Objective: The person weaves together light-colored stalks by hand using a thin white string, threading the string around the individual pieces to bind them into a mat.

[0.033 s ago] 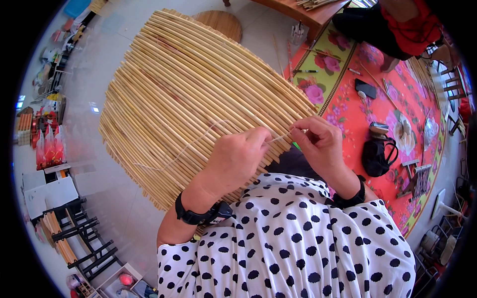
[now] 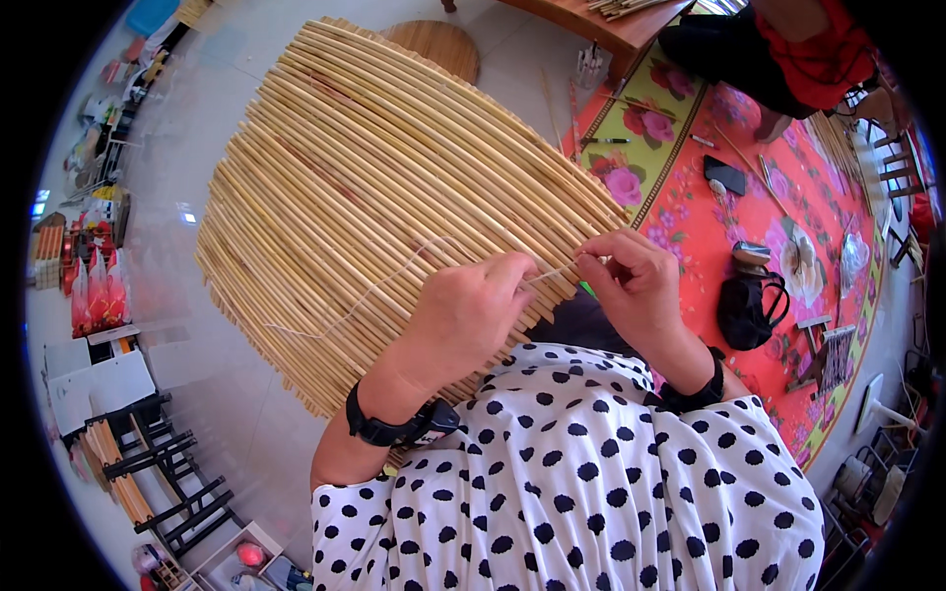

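Note:
A panel of straw-coloured reed stalks point(image 2: 394, 167), laid side by side, spreads in front of me and slants from the upper left down to my lap. Over its near right edge, my left hand point(image 2: 468, 305) pinches a thin white string point(image 2: 548, 277). The other end of that short taut stretch is pinched between the thumb and finger of my right hand point(image 2: 631, 281), just past the stalk ends. A loose length of white string curves across the stalks to the left of my left hand. My fingertips partly hide the string where they grip it.
To the right lies a red floral mat point(image 2: 709, 236) with a black bag point(image 2: 754, 310), a phone point(image 2: 724, 175) and loose sticks. Another person in red point(image 2: 823, 59) sits at the upper right. A wooden table point(image 2: 611, 30) stands at the top, and black folding stools point(image 2: 172, 483) at the lower left.

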`<state>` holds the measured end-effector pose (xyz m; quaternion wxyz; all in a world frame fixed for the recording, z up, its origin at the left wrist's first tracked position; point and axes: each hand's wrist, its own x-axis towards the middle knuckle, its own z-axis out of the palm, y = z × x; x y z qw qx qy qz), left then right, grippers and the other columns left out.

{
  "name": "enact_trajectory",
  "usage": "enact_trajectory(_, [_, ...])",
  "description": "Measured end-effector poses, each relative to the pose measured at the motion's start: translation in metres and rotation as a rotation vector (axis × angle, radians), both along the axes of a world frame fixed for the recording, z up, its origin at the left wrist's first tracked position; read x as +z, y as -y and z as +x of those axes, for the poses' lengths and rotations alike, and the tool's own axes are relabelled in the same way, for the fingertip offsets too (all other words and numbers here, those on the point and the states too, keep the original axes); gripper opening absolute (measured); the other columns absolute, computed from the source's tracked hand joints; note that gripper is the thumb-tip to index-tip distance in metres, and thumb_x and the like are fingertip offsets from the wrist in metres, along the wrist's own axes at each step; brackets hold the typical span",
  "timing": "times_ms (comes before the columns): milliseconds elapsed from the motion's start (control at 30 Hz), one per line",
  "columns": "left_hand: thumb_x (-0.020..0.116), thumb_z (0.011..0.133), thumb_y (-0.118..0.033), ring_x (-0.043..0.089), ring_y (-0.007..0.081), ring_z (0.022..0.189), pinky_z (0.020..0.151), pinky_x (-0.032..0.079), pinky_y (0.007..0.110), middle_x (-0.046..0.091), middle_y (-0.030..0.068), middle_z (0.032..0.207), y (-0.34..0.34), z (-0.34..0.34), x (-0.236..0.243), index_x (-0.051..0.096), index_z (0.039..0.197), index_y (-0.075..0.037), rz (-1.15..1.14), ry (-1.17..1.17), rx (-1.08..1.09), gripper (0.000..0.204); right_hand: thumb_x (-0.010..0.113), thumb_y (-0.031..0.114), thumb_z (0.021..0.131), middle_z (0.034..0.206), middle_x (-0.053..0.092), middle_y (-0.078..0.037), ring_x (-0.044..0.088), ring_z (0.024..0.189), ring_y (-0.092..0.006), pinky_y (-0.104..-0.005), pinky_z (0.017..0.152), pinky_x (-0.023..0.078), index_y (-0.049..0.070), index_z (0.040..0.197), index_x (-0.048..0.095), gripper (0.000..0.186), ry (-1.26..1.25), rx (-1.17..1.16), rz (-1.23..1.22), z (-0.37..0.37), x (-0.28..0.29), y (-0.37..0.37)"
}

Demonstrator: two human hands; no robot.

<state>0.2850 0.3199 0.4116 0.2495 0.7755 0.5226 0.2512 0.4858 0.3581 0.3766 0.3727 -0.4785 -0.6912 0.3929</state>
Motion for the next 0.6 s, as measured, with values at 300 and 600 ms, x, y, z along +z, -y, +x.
enact_trajectory(300, [0.068, 0.077, -0.001, 0.061, 0.0242, 0.063, 0.055, 0.048, 0.032, 0.06, 0.0089, 0.075, 0.001, -0.004, -0.001, 0.061, 0.085, -0.003, 0.082, -0.048, 0.029, 0.01, 0.068, 0.002, 0.077, 0.075, 0.061, -0.007, 0.059, 0.052, -0.0159, -0.0289, 0.048, 0.046, 0.005, 0.084, 0.066, 0.008, 0.175, -0.019, 0.187, 0.004, -0.006, -0.003])
enact_trajectory(600, [0.068, 0.077, -0.005, 0.062, 0.0237, 0.066, 0.055, 0.05, 0.033, 0.057, 0.0049, 0.075, -0.003, 0.0, 0.001, 0.059, 0.083, -0.007, 0.138, -0.018, 0.06, 0.011, 0.073, 0.006, 0.071, 0.084, 0.062, -0.007, 0.06, 0.056, -0.0224, -0.0305, 0.05, 0.049, 0.007, 0.092, 0.067, 0.023, 0.126, -0.016, 0.343, 0.002, 0.006, -0.004])
